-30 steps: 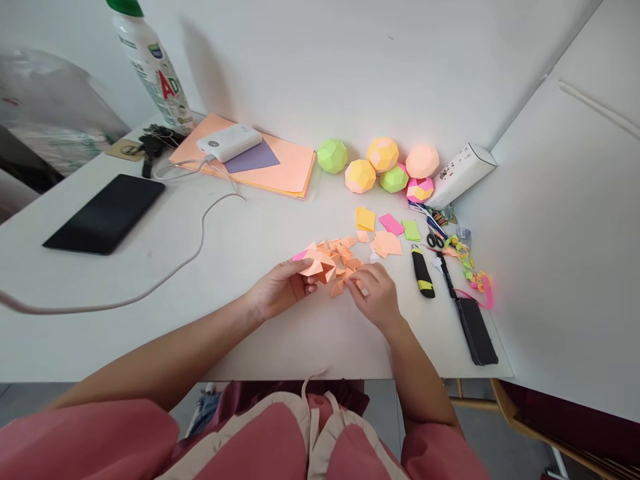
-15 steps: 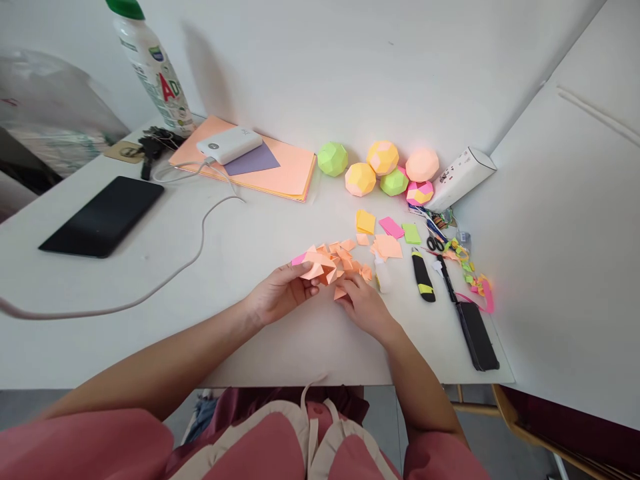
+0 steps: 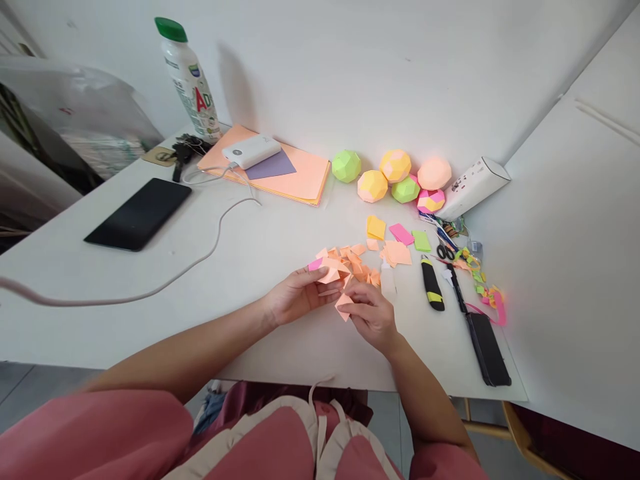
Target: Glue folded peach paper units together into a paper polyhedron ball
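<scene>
My left hand (image 3: 299, 293) is closed on a partly joined folded-paper model (image 3: 333, 269), mostly peach with a pink tip at its left. Between the thumb and fingers of my right hand (image 3: 373, 312) is a small peach folded-paper piece (image 3: 345, 307), just below the model. Behind both hands lies a heap of loose peach paper pieces (image 3: 361, 265) on the white table. A white glue bottle (image 3: 387, 277) lies partly hidden beside my right hand. Small stacks of yellow paper (image 3: 376, 228), pink paper (image 3: 401, 234), green paper (image 3: 421, 241) and peach paper (image 3: 397, 253) sit farther back.
Several finished paper balls (image 3: 373, 186) stand along the wall. To the right lie a utility knife (image 3: 433, 285), scissors (image 3: 445, 252) and a black case (image 3: 489, 349). A tablet (image 3: 139, 213), power bank (image 3: 252, 151) with cable, and bottle (image 3: 193, 87) are at left.
My right hand has lifted a peach paper piece from beside the heap and brought it nearer to me, below the model. The camera view has shifted slightly left.
</scene>
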The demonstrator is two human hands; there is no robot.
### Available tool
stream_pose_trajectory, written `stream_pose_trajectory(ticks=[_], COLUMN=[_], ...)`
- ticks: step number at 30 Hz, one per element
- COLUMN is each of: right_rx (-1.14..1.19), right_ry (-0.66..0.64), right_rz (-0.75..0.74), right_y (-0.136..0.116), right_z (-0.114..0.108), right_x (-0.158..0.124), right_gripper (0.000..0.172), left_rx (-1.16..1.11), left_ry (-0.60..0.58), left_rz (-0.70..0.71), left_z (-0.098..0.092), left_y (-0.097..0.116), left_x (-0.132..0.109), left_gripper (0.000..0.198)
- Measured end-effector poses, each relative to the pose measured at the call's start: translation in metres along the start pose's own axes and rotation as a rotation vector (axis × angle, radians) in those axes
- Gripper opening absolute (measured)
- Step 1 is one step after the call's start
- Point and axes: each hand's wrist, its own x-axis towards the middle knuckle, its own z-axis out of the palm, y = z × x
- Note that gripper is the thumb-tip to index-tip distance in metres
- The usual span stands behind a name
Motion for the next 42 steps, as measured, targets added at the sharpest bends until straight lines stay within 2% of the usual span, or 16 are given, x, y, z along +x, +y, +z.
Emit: stream_pose_trajectory(ticks=[6,10,16,27,34,38,42], right_rx=[-0.068,-0.065,0.078,0.135,0.039,-0.016,-0.073], right_ry=[-0.018,-0.024,-0.073,-0.139,-0.109,-0.037,-0.039], right_rz=[-0.072,-0.005,0.121,0.207,0.093,0.115,0.086], right_y=[0.0014,0.0026,0.0038,-0.0030,0.0027,0.0023,0.0022], right_z=[0.0038,0.0039,0.0052,-0.0007,0.0041,0.0041,0.0038], right_x=[0.0031,0.0025,0.0001,0.0042,-0.0014,-0.0026,-0.0018], right_gripper=[0.038,0.035,0.034,0.027,0.026,0.019,0.018], left_rx=[0.013,0.015,0.015,0.011,0.066,0.097,0.098], left_ry=[-0.082,-0.073,-0.069,-0.068,-0.058,-0.061,-0.022], left_rz=[0.025,0.039,0.032,0.044,0.023,0.028,0.013], left_z=[-0.0035,-0.0056,-0.0040,-0.0025,-0.0022,-0.0031,-0.0028], left_y=[-0.0005,-0.0006,-0.0004,0.0008,0.0003,0.0009,0.0014], left_x=[0.0003,0.0016,0.0007,0.0003,-0.0004,-0.0002,-0.0006], left_gripper=[0.016,0.015,0.012,0.011,0.016,0.017,0.014])
